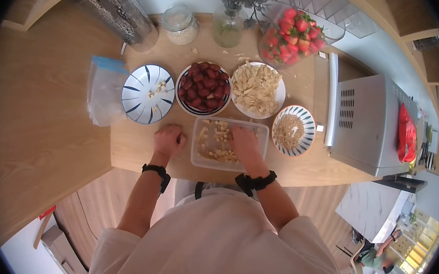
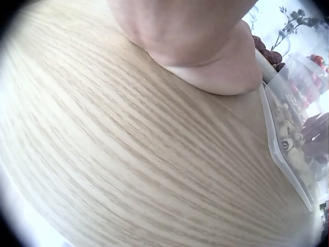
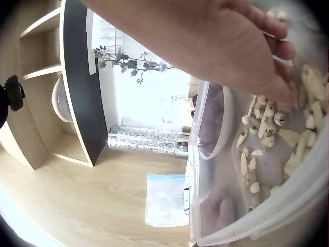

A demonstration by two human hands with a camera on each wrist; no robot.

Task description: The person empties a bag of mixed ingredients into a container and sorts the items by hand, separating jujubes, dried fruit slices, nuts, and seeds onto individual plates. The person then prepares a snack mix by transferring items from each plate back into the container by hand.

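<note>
My right hand [image 1: 245,144] reaches down into a clear plastic box [image 1: 194,161]. Its fingers [image 3: 281,92] are bent among pale round lotus seeds [image 3: 268,141] and longer dried off-white pieces [image 3: 314,82]; I cannot tell whether they pinch any. Left of the box, my left hand [image 1: 168,140] rests on the wooden table with its fingers loosely curled and nothing in them. In the left wrist view the side of that left hand [image 2: 216,72] lies close to the box's rim [image 2: 275,149].
Behind the box stand a bowl of red dates [image 1: 204,86] and a plate of off-white slices [image 1: 257,88]. A blue-striped plate [image 1: 134,95] with a few seeds sits left, beside zip bags [image 1: 103,93]. A bowl of thin pieces [image 1: 293,131] is right, near a silver appliance [image 1: 359,123].
</note>
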